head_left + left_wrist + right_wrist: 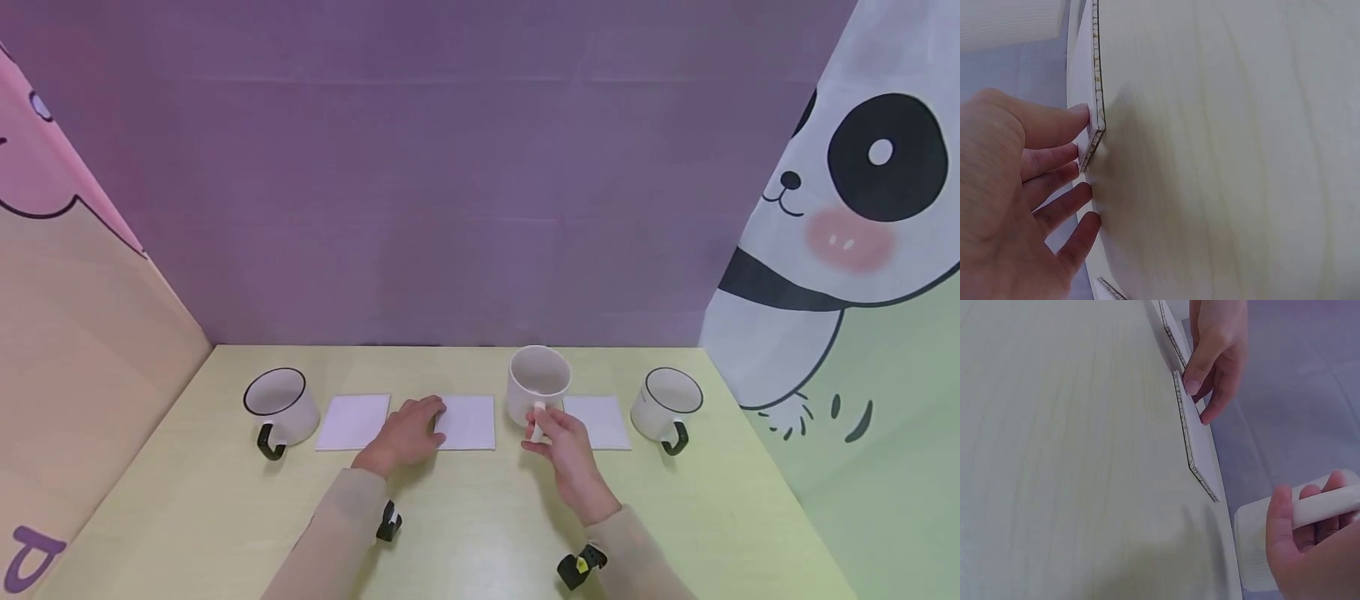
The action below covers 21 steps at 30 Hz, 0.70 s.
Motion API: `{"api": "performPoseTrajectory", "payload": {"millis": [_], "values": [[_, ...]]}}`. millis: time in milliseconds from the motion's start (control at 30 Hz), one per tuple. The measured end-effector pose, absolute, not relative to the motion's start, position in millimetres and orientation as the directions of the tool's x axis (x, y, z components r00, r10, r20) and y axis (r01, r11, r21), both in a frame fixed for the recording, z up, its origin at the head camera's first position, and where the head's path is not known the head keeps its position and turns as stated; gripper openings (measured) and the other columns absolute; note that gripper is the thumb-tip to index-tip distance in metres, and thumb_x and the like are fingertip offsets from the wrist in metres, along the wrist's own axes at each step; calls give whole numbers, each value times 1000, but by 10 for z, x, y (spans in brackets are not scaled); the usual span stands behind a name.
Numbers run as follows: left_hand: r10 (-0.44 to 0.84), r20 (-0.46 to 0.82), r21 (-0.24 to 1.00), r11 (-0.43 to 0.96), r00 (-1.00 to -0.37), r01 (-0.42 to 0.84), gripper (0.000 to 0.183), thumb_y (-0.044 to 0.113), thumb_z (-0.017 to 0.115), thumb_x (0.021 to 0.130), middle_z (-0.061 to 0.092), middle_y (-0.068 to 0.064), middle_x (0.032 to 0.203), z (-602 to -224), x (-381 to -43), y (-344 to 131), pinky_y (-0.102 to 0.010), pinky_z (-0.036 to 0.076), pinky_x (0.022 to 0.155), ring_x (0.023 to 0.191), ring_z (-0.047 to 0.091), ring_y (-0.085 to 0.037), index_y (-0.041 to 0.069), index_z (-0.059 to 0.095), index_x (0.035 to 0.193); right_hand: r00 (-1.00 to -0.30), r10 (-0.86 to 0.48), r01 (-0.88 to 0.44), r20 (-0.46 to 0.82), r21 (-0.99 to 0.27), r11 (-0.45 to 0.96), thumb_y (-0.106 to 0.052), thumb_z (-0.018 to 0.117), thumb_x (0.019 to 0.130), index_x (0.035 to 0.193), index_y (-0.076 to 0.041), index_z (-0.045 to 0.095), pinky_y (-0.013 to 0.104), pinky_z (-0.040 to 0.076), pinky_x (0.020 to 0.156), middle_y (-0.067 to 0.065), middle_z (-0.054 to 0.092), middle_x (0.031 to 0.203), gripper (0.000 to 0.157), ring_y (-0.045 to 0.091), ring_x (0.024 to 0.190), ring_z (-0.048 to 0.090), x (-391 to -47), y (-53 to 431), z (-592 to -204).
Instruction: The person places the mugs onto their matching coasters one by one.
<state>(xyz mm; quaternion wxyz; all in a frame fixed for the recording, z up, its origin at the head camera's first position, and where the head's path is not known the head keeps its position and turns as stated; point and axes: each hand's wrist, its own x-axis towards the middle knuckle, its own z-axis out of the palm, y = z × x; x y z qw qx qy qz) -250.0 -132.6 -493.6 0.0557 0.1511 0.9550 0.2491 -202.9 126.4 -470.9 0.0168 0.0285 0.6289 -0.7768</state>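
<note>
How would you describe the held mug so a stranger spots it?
On the pale table, look at the middle white square. Right of it, the right hand holds a mug by its handle. That handle is white; the leftmost mug and rightmost mug have black ones.

Head cam: L hand (405, 437) hid pts of L card (351, 422) & mid card (471, 423); R hand (567, 460) hid pt of mug handle (537, 431). L sleeve (333, 533) & R sleeve (639, 554) were cut off at btm. R wrist cam: handle ran off R edge.
</note>
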Motion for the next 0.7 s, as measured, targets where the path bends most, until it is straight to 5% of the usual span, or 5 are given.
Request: {"api": "performPoseTrajectory", "payload": {"millis": [700], "values": [[333,-43,506,820,-942,267,50,17,68,95,49,-14,151,-4904,-2499,-1334,-59,35,111,138,42,-38,1,56,140,-1000,-27,5,1,-976,-220,-7,55,103,103,14,62,47,57,88,6,58,80,22,20,86,57,-2010,1213,-4639]]}}
